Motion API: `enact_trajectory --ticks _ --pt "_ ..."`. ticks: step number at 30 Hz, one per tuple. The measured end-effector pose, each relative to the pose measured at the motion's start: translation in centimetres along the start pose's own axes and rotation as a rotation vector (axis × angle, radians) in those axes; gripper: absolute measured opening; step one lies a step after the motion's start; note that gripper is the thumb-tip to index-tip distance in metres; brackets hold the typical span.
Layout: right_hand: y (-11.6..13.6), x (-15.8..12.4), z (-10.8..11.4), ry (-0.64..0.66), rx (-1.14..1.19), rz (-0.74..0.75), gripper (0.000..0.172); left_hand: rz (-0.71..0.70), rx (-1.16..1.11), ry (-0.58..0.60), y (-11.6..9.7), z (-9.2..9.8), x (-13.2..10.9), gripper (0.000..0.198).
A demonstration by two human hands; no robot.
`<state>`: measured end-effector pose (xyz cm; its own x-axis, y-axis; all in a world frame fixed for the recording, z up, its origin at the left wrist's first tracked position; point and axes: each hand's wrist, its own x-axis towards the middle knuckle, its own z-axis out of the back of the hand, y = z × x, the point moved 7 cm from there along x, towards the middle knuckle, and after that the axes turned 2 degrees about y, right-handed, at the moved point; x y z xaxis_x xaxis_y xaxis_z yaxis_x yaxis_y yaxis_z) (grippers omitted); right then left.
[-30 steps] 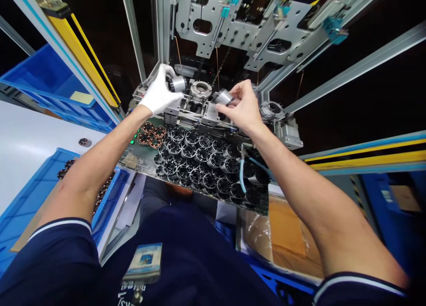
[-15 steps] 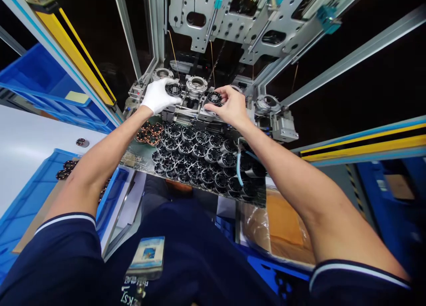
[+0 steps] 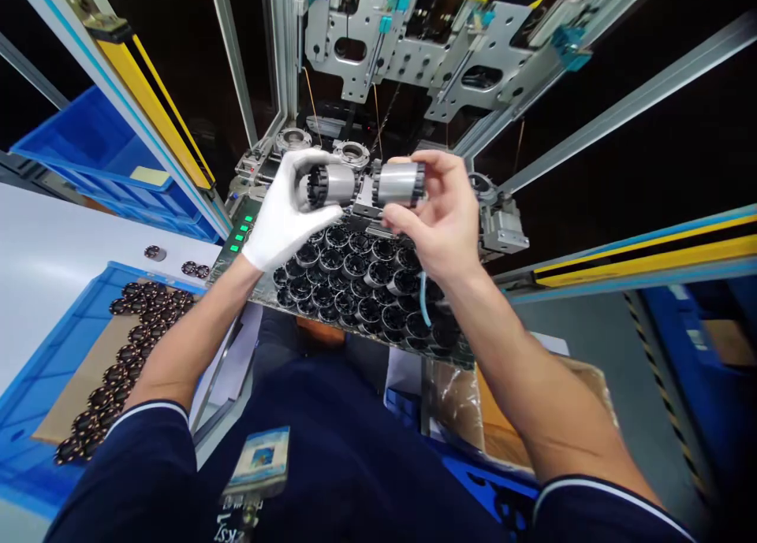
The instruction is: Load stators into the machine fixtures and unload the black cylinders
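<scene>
Both hands lifted off fixture; left hand grips cylinder, right hand grips another.

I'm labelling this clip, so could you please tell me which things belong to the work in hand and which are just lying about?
In hand:
- left hand holding a metal cylinder
- right hand holding a second cylinder
- tray of black-cored parts

Lying about:
- blue bin of copper-wound rings
- upper blue crate

Just below my hands, a batch of black-ended cylinders is sitting packed in rows. To my left, a blue bin is holding dark rings on cardboard. Beyond my hands, a metal fixture is hanging overhead.
</scene>
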<state>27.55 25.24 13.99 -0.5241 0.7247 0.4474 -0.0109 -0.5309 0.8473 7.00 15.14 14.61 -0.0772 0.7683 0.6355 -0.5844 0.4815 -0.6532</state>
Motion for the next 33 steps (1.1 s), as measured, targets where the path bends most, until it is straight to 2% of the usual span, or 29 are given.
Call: enact_trajectory --ticks 3,5,8,10,13,15,20,26,30,33 --pt "4.7 -3.4 -0.3 0.020 0.159 0.070 0.063 -0.013 -0.112 0.008 -4.4 -0.9 -2.3 0.053" --pt "6.5 -4.8 -0.2 0.039 0.211 0.083 0.054 -0.031 -0.142 -0.015 -6.5 -1.0 -3.1 0.052" --pt "7.7 -6.0 0.7 0.015 0.205 0.108 0.039 -0.064 -0.160 -0.049 -8.2 -0.4 -3.8 0.062" --pt "8.0 -6.5 1.4 -0.002 0.185 0.107 0.041 -0.062 -0.143 -0.032 -8.7 -0.1 -4.2 0.067" --pt "7.8 -7.2 1.9 0.028 0.206 0.042 0.063 -0.067 -0.178 0.027 -9.1 -0.3 -4.8 0.065" --pt "7.7 -7.7 2.2 0.051 0.232 0.014 0.071 -0.053 -0.250 0.061 -9.3 -0.7 -5.2 0.065" --pt "7.4 -8.5 1.9 0.103 0.336 -0.037 0.062 0.050 -0.399 0.070 -9.2 -1.5 -6.0 0.052" --pt "6.6 -8.0 1.2 0.057 0.350 -0.072 0.047 0.086 -0.416 0.113 -9.2 -1.9 -5.8 0.041" --pt "6.2 -5.9 1.2 0.088 0.233 -0.078 0.053 0.077 -0.297 0.100 -7.8 -0.9 -4.2 0.047" --pt "6.0 -2.1 2.2 0.104 0.086 -0.027 0.055 0.035 -0.158 0.097 -5.5 1.1 -1.0 0.050"
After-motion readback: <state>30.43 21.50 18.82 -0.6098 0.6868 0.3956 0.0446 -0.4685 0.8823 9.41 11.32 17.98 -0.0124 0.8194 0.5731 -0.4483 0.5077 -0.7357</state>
